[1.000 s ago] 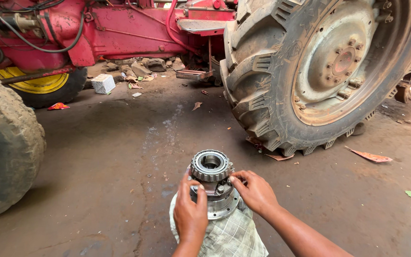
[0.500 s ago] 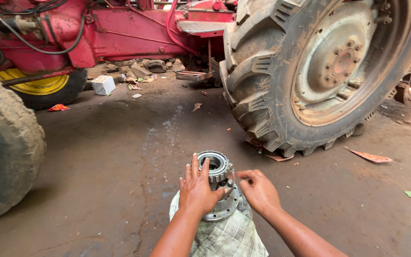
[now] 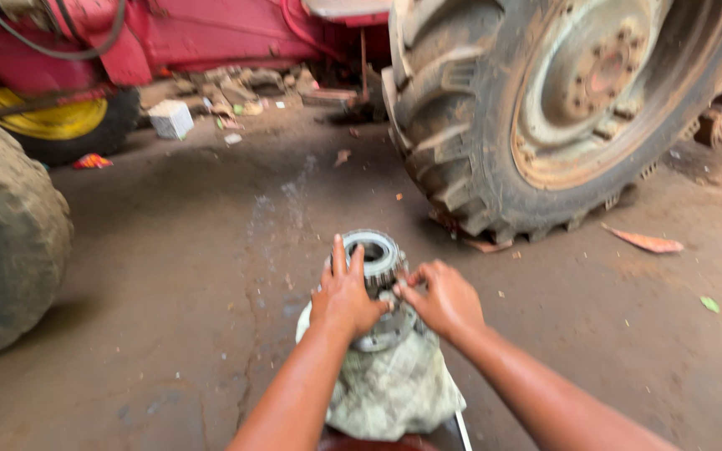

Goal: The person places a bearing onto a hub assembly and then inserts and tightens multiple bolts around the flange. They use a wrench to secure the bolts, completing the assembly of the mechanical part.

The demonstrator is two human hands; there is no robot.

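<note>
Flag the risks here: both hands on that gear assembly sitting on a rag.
1. The gear assembly sits on a bunched cloth, not a flat base; it may tip or slide under the left hand.
2. Fingers of the right hand lie against the metal teeth; a pinch seems possible if the part turns.
3. The dirt floor is gritty; a dropped part could pick up debris.
</note>
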